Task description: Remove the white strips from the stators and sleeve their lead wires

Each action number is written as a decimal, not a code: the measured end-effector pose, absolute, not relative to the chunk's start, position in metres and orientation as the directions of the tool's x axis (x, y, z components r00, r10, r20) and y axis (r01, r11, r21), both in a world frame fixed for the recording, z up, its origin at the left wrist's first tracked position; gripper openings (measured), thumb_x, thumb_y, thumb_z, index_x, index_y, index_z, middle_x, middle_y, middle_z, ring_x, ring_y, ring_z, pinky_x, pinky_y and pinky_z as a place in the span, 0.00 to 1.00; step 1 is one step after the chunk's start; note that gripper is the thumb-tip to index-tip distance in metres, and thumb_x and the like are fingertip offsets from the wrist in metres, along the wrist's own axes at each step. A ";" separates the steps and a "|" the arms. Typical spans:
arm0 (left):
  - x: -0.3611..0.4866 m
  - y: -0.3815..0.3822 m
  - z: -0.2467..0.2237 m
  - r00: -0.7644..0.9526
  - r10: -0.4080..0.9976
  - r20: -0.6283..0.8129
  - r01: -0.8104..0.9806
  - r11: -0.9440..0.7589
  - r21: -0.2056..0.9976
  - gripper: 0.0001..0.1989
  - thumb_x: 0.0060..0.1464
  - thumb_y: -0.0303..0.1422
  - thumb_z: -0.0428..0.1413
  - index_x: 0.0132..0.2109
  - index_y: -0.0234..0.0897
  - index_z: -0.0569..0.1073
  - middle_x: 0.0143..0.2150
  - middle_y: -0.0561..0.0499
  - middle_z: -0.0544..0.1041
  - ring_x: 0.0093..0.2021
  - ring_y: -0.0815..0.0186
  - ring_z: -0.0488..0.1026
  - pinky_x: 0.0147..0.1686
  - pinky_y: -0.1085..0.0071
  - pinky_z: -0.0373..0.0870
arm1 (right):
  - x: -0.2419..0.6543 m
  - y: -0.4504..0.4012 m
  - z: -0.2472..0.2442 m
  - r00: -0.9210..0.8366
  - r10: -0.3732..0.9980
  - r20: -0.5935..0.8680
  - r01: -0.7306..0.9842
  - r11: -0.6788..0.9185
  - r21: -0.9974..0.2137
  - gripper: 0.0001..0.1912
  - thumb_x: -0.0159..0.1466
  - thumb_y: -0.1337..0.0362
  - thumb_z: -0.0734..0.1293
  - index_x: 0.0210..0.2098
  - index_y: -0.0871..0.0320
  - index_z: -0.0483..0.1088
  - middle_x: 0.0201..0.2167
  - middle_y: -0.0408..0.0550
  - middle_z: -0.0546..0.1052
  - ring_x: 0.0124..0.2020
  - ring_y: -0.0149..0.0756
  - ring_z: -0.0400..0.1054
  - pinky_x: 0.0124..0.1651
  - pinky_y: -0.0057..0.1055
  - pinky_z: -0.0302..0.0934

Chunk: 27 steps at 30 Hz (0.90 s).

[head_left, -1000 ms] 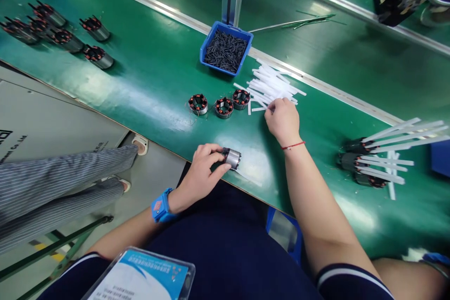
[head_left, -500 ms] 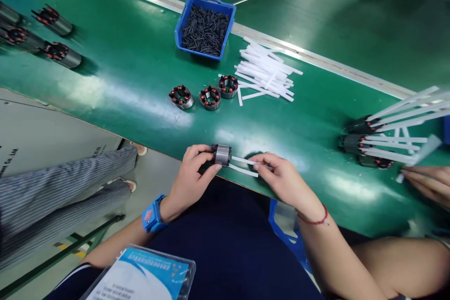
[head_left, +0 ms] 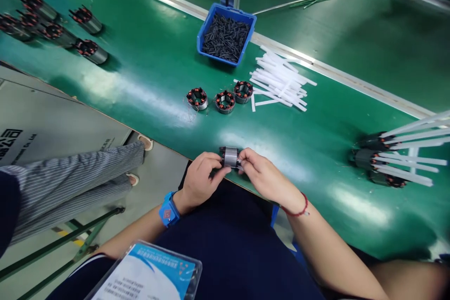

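At the table's near edge, a motor stator [head_left: 230, 157] with a bare metal shell lies on its side between my hands. My left hand [head_left: 204, 176] is closed on its left end, thumb along the underside. My right hand [head_left: 262, 173] has its fingers closed at the stator's right end, where wires and black parts show. Whatever lies inside those right fingertips is hidden, and so are the white strips that stuck out there. Beyond my hands stand several ring-shaped stators with copper windings, among them a left one [head_left: 197, 99], a middle one [head_left: 225, 102] and a right one [head_left: 243, 92].
A blue bin [head_left: 226, 35] of small black pieces stands at the back, beside a pile of white strips [head_left: 279, 79]. Stators with long white strips [head_left: 363, 158] stand at right; several stacked stators [head_left: 92, 51] lie at left. Another person's striped trousers [head_left: 80, 183] show at left.
My right hand has moved left, up against the stator, and the white strips poking out of it no longer show. The other person's hand at right has left the view. The camera has shifted.
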<state>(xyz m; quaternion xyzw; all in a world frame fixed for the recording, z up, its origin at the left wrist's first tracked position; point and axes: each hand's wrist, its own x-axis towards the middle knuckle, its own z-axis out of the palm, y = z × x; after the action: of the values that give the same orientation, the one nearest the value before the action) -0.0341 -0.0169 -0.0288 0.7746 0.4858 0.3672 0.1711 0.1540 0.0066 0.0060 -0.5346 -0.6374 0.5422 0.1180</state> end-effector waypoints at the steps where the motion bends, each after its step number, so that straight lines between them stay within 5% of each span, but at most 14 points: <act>1: -0.034 -0.017 -0.030 0.266 0.861 0.433 0.625 -0.497 0.602 0.08 0.54 0.29 0.58 0.34 0.38 0.65 0.34 0.50 0.75 0.35 0.66 0.73 0.34 0.70 0.71 | 0.152 0.007 0.005 -0.390 0.816 -0.426 0.567 -0.152 -0.810 0.07 0.65 0.66 0.53 0.35 0.52 0.60 0.26 0.40 0.68 0.28 0.33 0.62 0.32 0.29 0.52; 4: -0.034 -0.018 -0.032 0.270 0.829 0.490 0.602 -0.542 0.586 0.07 0.53 0.27 0.58 0.36 0.38 0.65 0.35 0.49 0.74 0.35 0.66 0.72 0.36 0.69 0.72 | 0.148 0.007 0.004 -0.355 0.837 -0.416 0.572 -0.157 -0.805 0.06 0.65 0.66 0.52 0.34 0.53 0.59 0.24 0.39 0.64 0.27 0.33 0.58 0.32 0.29 0.51; 6: -0.035 -0.020 -0.032 0.235 0.875 0.424 0.542 -0.480 0.690 0.08 0.53 0.26 0.58 0.38 0.38 0.65 0.36 0.49 0.74 0.37 0.66 0.72 0.37 0.69 0.72 | 0.147 0.007 0.003 -0.354 0.834 -0.423 0.537 -0.189 -0.822 0.08 0.66 0.62 0.53 0.33 0.53 0.59 0.25 0.39 0.64 0.28 0.32 0.59 0.33 0.29 0.51; 9: -0.041 -0.023 -0.028 0.150 0.981 0.126 0.360 -0.173 0.917 0.07 0.58 0.29 0.53 0.44 0.37 0.64 0.39 0.49 0.72 0.36 0.68 0.73 0.36 0.70 0.72 | 0.146 0.006 0.001 -0.348 0.822 -0.451 0.503 -0.242 -0.830 0.11 0.66 0.55 0.55 0.33 0.54 0.61 0.26 0.39 0.66 0.28 0.32 0.59 0.33 0.29 0.53; 13: -0.050 -0.017 -0.015 0.189 0.971 -0.149 0.369 0.070 0.927 0.07 0.62 0.30 0.46 0.44 0.37 0.69 0.37 0.50 0.72 0.34 0.69 0.72 0.36 0.71 0.70 | 0.144 0.003 -0.002 -0.361 0.807 -0.468 0.507 -0.252 -0.824 0.13 0.66 0.52 0.57 0.35 0.55 0.63 0.26 0.39 0.67 0.27 0.31 0.58 0.34 0.29 0.54; 18: -0.055 -0.010 -0.007 0.317 0.943 -0.107 0.439 -0.046 0.897 0.08 0.58 0.26 0.52 0.43 0.37 0.73 0.43 0.48 0.72 0.43 0.66 0.70 0.45 0.70 0.66 | 0.143 0.003 -0.001 -0.381 0.803 -0.458 0.520 -0.224 -0.824 0.15 0.67 0.52 0.55 0.36 0.55 0.63 0.27 0.40 0.67 0.29 0.31 0.59 0.35 0.29 0.54; 27: -0.044 -0.016 -0.016 0.206 0.977 0.057 0.364 -0.131 0.922 0.07 0.59 0.26 0.50 0.35 0.35 0.72 0.34 0.51 0.71 0.35 0.70 0.68 0.36 0.73 0.66 | 0.142 -0.003 -0.004 -0.389 0.794 -0.467 0.388 -0.318 -0.865 0.15 0.66 0.52 0.58 0.37 0.57 0.65 0.29 0.42 0.68 0.29 0.31 0.57 0.34 0.29 0.53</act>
<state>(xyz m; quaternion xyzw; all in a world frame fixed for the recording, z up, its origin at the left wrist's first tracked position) -0.0441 -0.0162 -0.0163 0.6556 0.5112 0.3682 0.4162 0.1418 -0.0029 -0.0036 -0.5276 -0.5602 0.6170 0.1645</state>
